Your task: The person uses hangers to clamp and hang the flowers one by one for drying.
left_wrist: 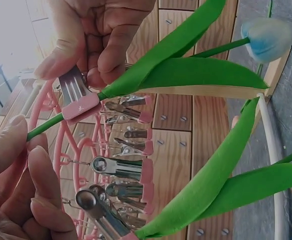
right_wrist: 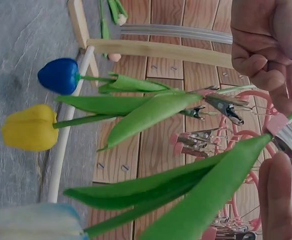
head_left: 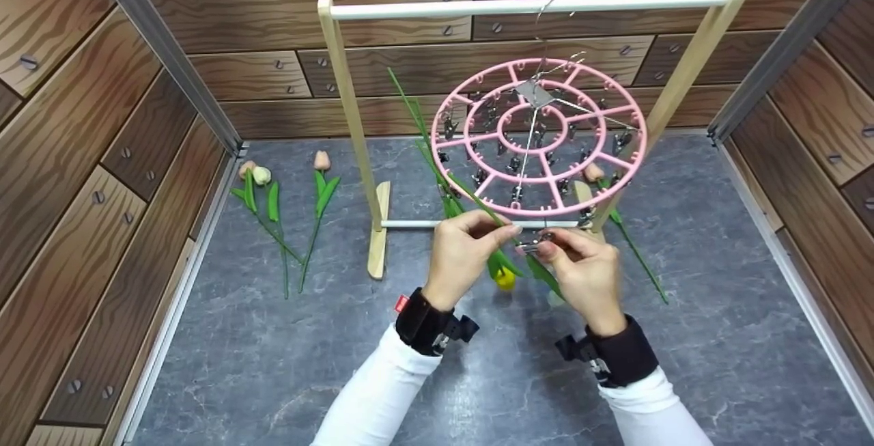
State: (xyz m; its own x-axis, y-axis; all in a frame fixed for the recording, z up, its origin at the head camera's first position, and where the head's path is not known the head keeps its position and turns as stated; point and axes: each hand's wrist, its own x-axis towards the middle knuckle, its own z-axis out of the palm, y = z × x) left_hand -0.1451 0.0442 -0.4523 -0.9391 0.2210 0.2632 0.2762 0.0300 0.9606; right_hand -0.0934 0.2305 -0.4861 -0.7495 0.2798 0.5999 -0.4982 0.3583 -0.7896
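Note:
My left hand (head_left: 463,258) pinches the green stem of a white-and-blue artificial tulip (left_wrist: 268,42) between thumb and fingers. My right hand (head_left: 588,275) pinches the metal handles of a pink-tipped clip (left_wrist: 80,106), whose tips lie around that stem just beside the leaves. The tulip hangs head down. Above both hands is the round pink clip hanger (head_left: 539,212), with several metal clips dangling from it. A yellow tulip (right_wrist: 30,127) and a blue tulip (right_wrist: 59,76) hang upside down from neighbouring clips, their stems rising past the hanger's left side.
A wooden rack with a white top bar (head_left: 437,9) carries the hanger. Pink tulips (head_left: 321,160) and a white tulip (head_left: 261,175) lie on the grey floor at left. Another pink tulip (head_left: 594,173) lies behind the right post. Wood-patterned panels (head_left: 410,57) enclose the back and sides.

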